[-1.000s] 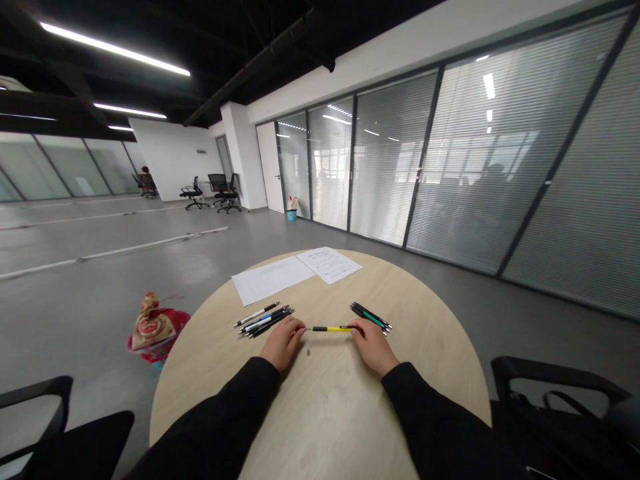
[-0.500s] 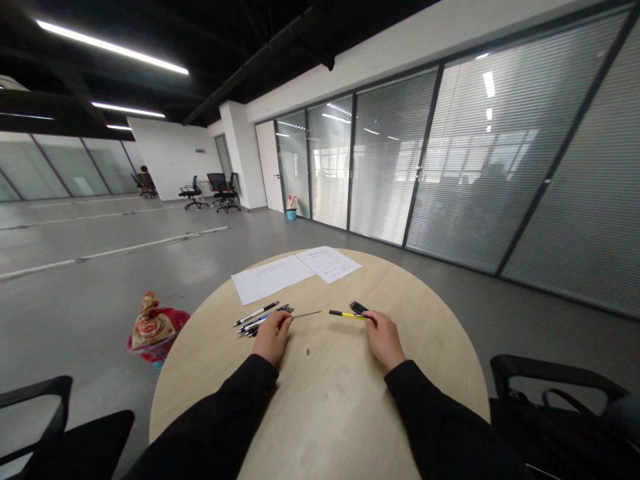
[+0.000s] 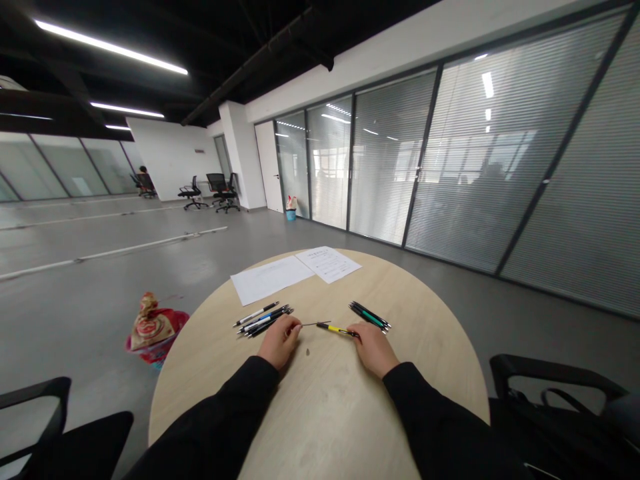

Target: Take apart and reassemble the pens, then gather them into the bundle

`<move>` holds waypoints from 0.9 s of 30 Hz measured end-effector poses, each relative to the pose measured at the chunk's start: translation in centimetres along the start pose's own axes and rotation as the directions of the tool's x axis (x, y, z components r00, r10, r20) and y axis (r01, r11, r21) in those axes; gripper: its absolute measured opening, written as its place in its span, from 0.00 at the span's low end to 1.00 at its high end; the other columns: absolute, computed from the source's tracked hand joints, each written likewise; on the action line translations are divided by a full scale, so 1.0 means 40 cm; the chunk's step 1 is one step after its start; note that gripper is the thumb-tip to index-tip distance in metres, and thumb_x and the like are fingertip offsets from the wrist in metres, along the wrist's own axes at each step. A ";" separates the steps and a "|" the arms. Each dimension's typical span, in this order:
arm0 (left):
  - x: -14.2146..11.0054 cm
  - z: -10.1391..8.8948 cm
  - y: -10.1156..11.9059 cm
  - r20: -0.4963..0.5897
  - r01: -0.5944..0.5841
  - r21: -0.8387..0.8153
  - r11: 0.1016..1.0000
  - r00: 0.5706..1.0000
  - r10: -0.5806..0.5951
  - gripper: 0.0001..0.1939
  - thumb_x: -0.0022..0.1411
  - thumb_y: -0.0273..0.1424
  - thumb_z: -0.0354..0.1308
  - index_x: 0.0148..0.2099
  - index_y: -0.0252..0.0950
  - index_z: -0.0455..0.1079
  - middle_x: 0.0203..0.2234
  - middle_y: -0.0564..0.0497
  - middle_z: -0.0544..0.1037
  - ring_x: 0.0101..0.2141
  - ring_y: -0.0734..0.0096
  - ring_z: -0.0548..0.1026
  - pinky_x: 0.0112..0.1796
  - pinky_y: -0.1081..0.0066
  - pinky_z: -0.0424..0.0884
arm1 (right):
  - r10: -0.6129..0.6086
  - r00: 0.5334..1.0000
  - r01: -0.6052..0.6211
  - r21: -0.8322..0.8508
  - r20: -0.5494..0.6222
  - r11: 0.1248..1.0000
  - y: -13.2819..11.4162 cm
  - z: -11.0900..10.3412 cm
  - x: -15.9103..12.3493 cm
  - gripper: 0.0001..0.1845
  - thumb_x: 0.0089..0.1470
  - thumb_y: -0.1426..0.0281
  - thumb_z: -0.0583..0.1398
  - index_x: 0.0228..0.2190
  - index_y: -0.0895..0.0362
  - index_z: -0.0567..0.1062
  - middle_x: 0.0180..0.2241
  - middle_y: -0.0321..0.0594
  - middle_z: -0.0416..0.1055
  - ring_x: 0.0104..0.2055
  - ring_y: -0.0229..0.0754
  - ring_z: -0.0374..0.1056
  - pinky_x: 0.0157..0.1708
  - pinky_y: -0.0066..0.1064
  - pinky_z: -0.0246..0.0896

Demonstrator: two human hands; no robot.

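Grip closed: left hand (image 3: 280,341) apparently pinching a thin refill (image 3: 315,324), right hand (image 3: 373,349) clasping a yellow pen (image 3: 336,329) over the counter (image 3: 330,407) (more pens (image 3: 263,321) lie either side).

We are in an open-plan office: glass partition walls (image 3: 475,160) with slatted blinds line one side, black swivel office chairs (image 3: 193,193) stand at the far end with a seated person (image 3: 145,183) near them, and strip lights (image 3: 110,47) run across a black exposed ceiling. A white door (image 3: 267,167) and a small blue bin (image 3: 291,215) stand by the partitions, while printed papers (image 3: 327,264) and pens (image 3: 263,320) lie on our round wooden desk (image 3: 320,413).
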State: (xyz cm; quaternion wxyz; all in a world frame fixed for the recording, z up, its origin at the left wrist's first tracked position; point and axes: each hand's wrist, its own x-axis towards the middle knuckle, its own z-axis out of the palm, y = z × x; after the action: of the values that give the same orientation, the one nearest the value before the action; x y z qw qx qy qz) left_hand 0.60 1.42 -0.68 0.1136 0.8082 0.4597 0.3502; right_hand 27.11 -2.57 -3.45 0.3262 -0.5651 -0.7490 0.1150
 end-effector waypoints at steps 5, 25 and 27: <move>-0.002 0.002 -0.001 0.030 -0.014 -0.016 1.000 0.999 0.015 0.12 0.65 0.34 0.49 0.34 0.36 0.70 0.30 0.48 0.73 0.31 0.66 0.70 0.34 0.68 0.66 | -0.042 0.998 0.046 -0.093 0.037 0.995 -0.008 -0.003 -0.006 0.19 0.54 0.83 0.52 0.40 0.55 0.78 0.39 0.46 0.74 0.46 0.45 0.67 0.49 0.31 0.57; -0.006 0.001 0.016 0.106 -0.067 -0.045 0.997 0.992 0.072 0.12 0.65 0.33 0.49 0.34 0.35 0.70 0.29 0.49 0.71 0.30 0.69 0.68 0.34 0.69 0.65 | -0.043 0.997 0.039 -0.055 -0.057 0.998 -0.048 -0.020 -0.007 0.14 0.59 0.77 0.53 0.43 0.57 0.76 0.40 0.44 0.72 0.46 0.42 0.66 0.50 0.29 0.57; -0.008 0.002 0.019 0.117 -0.086 -0.062 0.994 0.989 0.093 0.12 0.66 0.33 0.49 0.34 0.35 0.71 0.30 0.49 0.71 0.30 0.69 0.68 0.34 0.70 0.65 | -0.069 0.996 0.068 -0.016 -0.064 0.998 -0.056 -0.023 -0.007 0.11 0.60 0.74 0.55 0.41 0.57 0.75 0.40 0.43 0.72 0.45 0.42 0.66 0.48 0.30 0.59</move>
State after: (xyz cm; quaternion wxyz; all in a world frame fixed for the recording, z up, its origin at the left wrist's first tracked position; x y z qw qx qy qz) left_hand 1.05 0.74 -0.48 0.1482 0.8440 0.4051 0.3186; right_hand 25.99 -3.76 -1.61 0.3498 -0.5448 -0.7579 0.0801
